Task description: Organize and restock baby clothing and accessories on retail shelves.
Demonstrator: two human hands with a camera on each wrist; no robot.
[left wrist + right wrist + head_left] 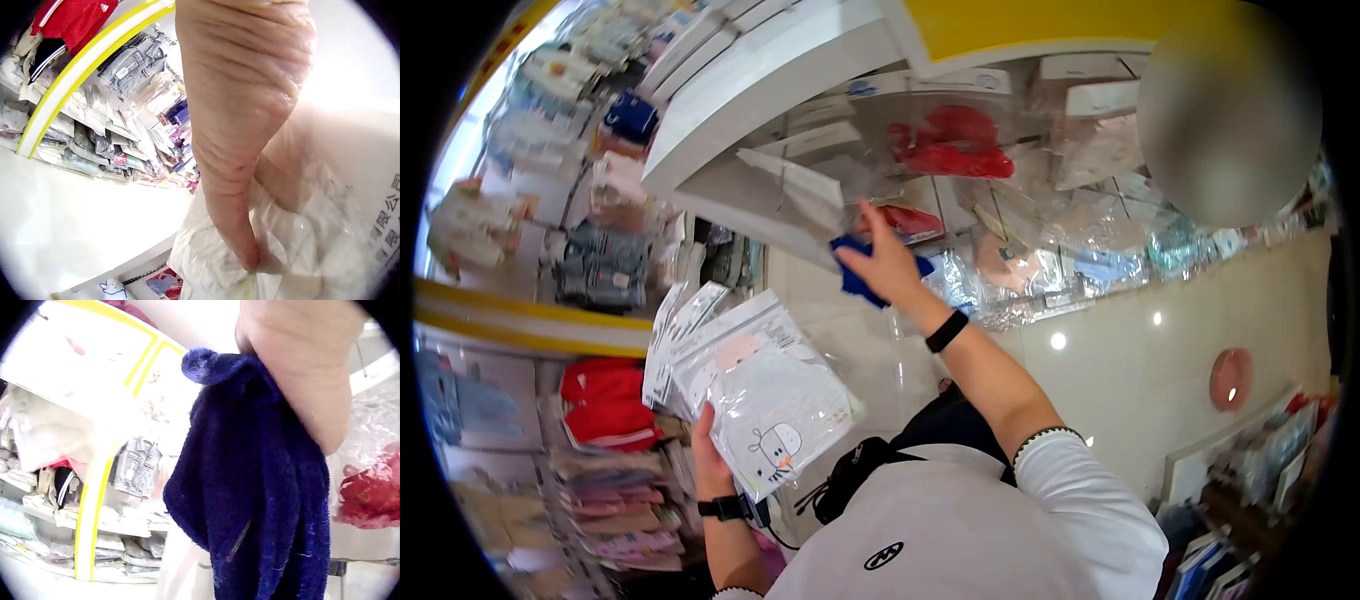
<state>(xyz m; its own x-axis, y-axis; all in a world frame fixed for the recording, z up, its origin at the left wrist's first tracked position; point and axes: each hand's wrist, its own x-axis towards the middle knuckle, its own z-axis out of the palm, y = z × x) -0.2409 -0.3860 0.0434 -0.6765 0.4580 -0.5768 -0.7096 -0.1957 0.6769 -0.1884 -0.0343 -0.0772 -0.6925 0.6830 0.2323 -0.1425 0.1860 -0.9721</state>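
My left hand (708, 455) grips a stack of flat, clear plastic packs (775, 395); the top one holds something white with a cartoon animal drawn on it. In the left wrist view, the thumb (234, 225) presses on the crinkled plastic. My right hand (885, 265) holds a bunched dark blue plush cloth (250, 475), which hangs down below the fingers. That hand is out in front of a white shelf (730, 125), close to a red packaged item (912, 222) lying there.
A larger red packaged item (955, 145) lies on the shelf among several clear bags. Racks at the left carry folded clothes, including a red garment (605, 400) and grey-blue denim (600, 265). A pink round object (1231, 380) sits on the tiled floor (1090, 370).
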